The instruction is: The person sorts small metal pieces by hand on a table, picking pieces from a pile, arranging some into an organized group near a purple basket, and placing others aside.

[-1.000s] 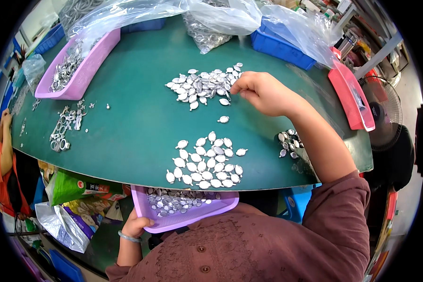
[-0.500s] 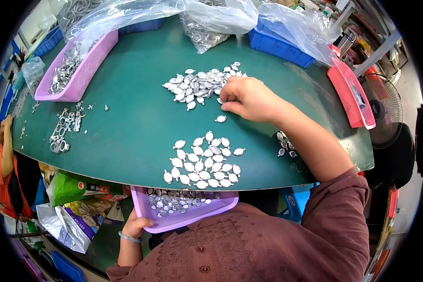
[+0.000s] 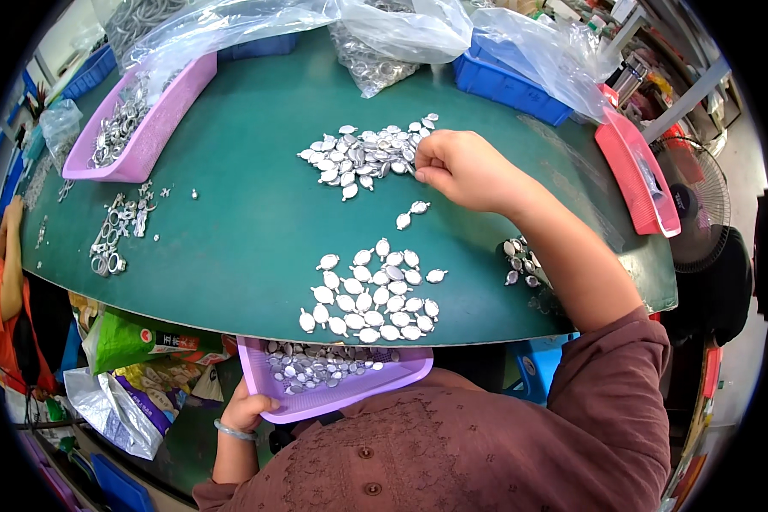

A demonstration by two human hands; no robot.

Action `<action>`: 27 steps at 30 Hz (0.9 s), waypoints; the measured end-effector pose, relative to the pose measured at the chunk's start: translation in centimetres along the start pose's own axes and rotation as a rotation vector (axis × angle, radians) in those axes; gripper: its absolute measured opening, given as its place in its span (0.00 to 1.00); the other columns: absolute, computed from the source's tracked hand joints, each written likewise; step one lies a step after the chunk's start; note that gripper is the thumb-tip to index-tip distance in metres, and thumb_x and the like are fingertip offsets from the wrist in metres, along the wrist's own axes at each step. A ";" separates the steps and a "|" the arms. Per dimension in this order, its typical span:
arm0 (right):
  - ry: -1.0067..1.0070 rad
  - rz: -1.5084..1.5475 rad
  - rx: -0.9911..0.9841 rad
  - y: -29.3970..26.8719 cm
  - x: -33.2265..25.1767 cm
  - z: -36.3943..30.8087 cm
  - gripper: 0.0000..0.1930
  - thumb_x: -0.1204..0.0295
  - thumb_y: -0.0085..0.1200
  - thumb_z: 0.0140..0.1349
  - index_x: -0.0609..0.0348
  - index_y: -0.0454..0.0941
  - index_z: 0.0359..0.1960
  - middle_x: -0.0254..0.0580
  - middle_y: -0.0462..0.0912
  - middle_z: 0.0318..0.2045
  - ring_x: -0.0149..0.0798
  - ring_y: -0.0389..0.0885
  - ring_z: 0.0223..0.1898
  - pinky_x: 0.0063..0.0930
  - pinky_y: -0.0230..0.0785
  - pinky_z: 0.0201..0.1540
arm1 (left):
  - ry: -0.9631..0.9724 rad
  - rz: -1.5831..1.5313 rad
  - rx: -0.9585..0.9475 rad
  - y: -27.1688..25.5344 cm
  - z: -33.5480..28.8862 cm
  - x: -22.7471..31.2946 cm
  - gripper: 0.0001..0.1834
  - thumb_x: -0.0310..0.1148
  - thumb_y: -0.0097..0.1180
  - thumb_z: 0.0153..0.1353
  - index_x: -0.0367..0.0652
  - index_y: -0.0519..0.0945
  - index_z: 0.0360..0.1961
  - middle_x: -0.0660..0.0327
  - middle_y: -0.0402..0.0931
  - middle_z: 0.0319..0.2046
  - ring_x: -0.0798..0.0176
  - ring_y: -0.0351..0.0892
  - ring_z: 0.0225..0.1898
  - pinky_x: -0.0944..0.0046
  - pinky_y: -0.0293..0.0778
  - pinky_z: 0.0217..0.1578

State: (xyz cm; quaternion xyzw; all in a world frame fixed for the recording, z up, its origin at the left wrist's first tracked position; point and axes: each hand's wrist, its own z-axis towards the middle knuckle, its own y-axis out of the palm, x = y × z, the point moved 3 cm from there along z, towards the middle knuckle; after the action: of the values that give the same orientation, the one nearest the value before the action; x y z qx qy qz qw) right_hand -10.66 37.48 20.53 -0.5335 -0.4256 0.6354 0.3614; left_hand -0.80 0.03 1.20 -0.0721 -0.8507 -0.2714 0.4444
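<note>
The left hand point(image 3: 246, 410), at the lower left of centre, is clamped on the end of a lilac basket point(image 3: 337, 410) of small silver oval pieces, just below the front edge of the green counter point(image 3: 247, 213). The right hand point(image 3: 468, 175), right of upper centre, has thumb and fingers drawn together at the right edge of a heaped pile point(image 3: 363, 154) of such pieces; I cannot tell whether it grips one. A looser spread point(image 3: 373, 318) lies at lower centre, reaching the counter's edge, with two pieces point(image 3: 403, 222) between the groups. A careless sweep could drop edge pieces past the basket, or mix pile and spread; a slack left grip could tip the basket. The right forearm, low over a small cluster point(image 3: 511, 277) at right, might scatter it. At lower left, a green package point(image 3: 121, 341) carries pale printed characters; other packaging print there is too small to read reliably.
</note>
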 end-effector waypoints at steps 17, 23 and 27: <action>0.067 0.074 -0.105 0.4 0.6 0.0 0.07 0.73 0.53 0.52 0.63 0.78 0.29 0.51 0.79 0.26 0.48 0.78 0.30 0.35 0.69 0.36 | -0.002 0.019 0.031 -0.1 0.0 0.0 0.34 0.27 0.54 0.29 0.33 0.68 0.46 0.58 0.73 0.37 0.60 0.73 0.38 0.65 0.70 0.40; 0.008 -0.005 -0.044 0.7 1.2 0.0 0.07 0.73 0.53 0.52 0.63 0.79 0.31 0.51 0.80 0.29 0.48 0.78 0.32 0.35 0.69 0.38 | -0.003 0.023 0.017 -0.3 0.2 -0.1 0.34 0.28 0.54 0.29 0.33 0.69 0.46 0.58 0.73 0.37 0.60 0.73 0.37 0.66 0.70 0.39; 0.043 0.062 -0.004 0.0 1.1 -0.1 0.08 0.76 0.50 0.53 0.61 0.80 0.34 0.51 0.80 0.31 0.48 0.78 0.35 0.34 0.69 0.41 | -0.036 0.008 -0.033 -0.5 0.1 -0.2 0.37 0.24 0.54 0.31 0.33 0.65 0.51 0.58 0.71 0.42 0.60 0.71 0.43 0.63 0.67 0.46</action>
State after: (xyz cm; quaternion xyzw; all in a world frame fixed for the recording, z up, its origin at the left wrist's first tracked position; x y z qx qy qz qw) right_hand -10.74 38.54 20.13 -0.5606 -0.4020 0.6340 0.3494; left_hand -0.98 -0.32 0.82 -0.0875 -0.8537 -0.2824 0.4287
